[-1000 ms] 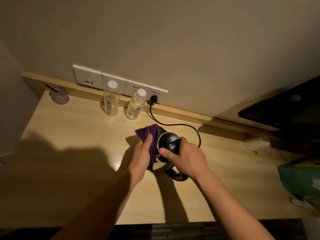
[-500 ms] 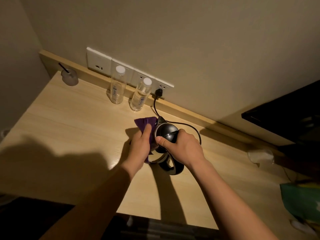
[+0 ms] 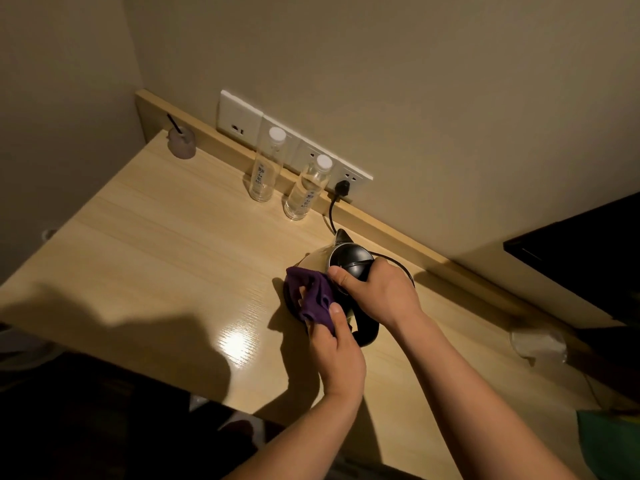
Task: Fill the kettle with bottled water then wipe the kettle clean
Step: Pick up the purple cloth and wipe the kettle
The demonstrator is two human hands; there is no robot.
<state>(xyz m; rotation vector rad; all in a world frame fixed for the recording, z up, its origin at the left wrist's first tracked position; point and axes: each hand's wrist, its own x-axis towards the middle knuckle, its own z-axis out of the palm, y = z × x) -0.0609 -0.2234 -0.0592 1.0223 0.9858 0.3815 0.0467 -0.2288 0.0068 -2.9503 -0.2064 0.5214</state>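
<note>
A steel kettle (image 3: pixel 320 255) with a black lid (image 3: pixel 351 261) and black handle stands on the wooden desk (image 3: pixel 173 258). My right hand (image 3: pixel 379 292) grips the top of the kettle, thumb on the lid's near edge. A purple cloth (image 3: pixel 311 296) is bunched in my left hand (image 3: pixel 334 351) and pressed against the kettle's lower left side. Two clear water bottles with white caps stand by the wall, the left bottle (image 3: pixel 265 168) and the right bottle (image 3: pixel 308 188). The kettle's base is hidden by my hands and the cloth.
A black cord (image 3: pixel 331 216) runs from the kettle to a plug in the white socket strip (image 3: pixel 242 116). A small cup with a stick (image 3: pixel 181 143) sits in the back left corner. A crumpled clear wrapper (image 3: pixel 538 344) lies right; a dark screen (image 3: pixel 581 251) hangs beyond.
My left hand has slid the purple cloth from the kettle's far left side down to its near lower side. My right hand stays on the lid. The camera has shifted.
</note>
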